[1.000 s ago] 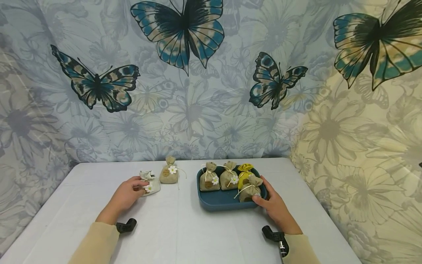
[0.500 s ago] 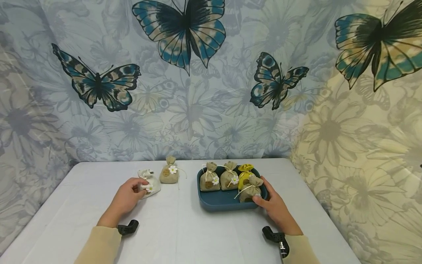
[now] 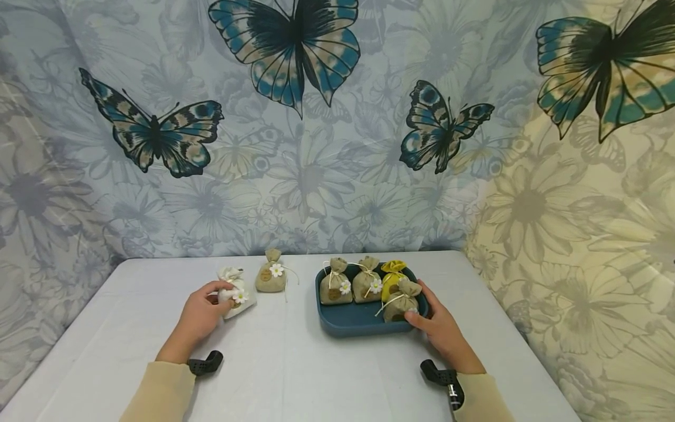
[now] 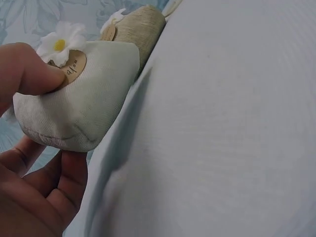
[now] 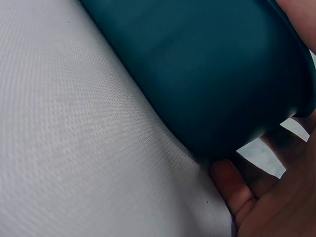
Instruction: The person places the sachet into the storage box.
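Observation:
In the head view my left hand (image 3: 197, 316) pinches a small white drawstring sachet (image 3: 245, 303) with a daisy on it. Up close in the left wrist view, the thumb presses by the sachet's (image 4: 94, 106) round tag while curled fingers lie under its base. A beige sachet (image 3: 270, 281) stands just beyond it on the table. Over on the right, my right hand (image 3: 443, 337) grips the right end of a blue tray (image 3: 348, 330), thumb over the rim. In the right wrist view, fingers curl against the tray's outer wall (image 5: 197, 79).
Inside the tray, two beige sachets (image 3: 336, 287) (image 3: 366, 287) stand along the back beside a yellow sachet (image 3: 391, 282). Another beige sachet (image 3: 401, 306) leans in front of the yellow one. A white cloth (image 3: 295, 375) covers the table, and a butterfly-print curtain (image 3: 316, 193) hangs behind.
The white sachet has tipped and shifted slightly left in my left hand, and its daisy shows more fully. My right hand and the tray stay where they were.

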`<state>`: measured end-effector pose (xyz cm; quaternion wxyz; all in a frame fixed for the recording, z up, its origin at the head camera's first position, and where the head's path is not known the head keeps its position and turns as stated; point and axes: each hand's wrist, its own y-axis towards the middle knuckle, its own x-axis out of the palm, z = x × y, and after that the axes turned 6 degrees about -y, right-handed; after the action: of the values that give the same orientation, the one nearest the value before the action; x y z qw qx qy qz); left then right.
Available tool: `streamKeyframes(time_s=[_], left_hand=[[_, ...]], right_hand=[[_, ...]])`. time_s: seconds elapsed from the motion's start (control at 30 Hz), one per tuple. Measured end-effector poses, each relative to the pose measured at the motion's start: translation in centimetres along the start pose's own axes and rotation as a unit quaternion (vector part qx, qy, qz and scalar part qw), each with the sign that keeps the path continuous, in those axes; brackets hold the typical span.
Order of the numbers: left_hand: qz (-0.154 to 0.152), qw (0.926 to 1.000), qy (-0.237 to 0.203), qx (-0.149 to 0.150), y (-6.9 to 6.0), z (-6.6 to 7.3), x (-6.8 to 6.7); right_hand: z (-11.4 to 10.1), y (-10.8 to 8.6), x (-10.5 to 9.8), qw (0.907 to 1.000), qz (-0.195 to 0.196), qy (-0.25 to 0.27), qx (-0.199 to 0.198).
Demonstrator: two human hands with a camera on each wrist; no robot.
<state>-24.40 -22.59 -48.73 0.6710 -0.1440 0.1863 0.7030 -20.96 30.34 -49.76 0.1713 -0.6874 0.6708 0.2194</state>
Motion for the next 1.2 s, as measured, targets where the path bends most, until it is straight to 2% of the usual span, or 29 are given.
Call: streamKeyframes(time_s=[0.13, 0.33, 0.47, 0.67, 0.83, 1.07, 1.2], left_hand=[[0.004, 0.9991, -0.037, -0.018, 0.1, 0.4, -0.2], [0.005, 0.9969, -0.073, -0.027, 0.3, 0.8, -0.2], [0.007, 0.9938, -0.110, -0.014, 0.2, 1.5, 0.0], [-0.017, 0.9846, -0.173, 0.020, -0.3, 3.7, 0.8], [-0.040, 0.9797, -0.194, 0.029, -1.1, 5.6, 2.3], [-0.087, 0.9739, -0.203, 0.053, -1.4, 8.0, 5.4], [-0.103, 0.9733, -0.194, 0.067, -1.5, 9.1, 7.3]], right_hand=[[0.1, -0.2, 0.0, 1.0000, 0.005, -0.005, 0.000], [0.1, -0.3, -0.1, 1.0000, 0.004, -0.006, 0.003], [0.2, -0.2, -0.2, 1.0000, 0.001, -0.002, 0.004], [0.2, -0.4, -0.1, 1.0000, 0.006, 0.005, -0.001], [0.0, -0.3, 0.0, 0.9998, 0.004, 0.015, -0.015], [0.1, -0.3, 0.0, 0.9998, 0.000, 0.014, -0.016], [0.5, -0.3, 0.1, 0.9999, 0.003, 0.009, -0.014]])
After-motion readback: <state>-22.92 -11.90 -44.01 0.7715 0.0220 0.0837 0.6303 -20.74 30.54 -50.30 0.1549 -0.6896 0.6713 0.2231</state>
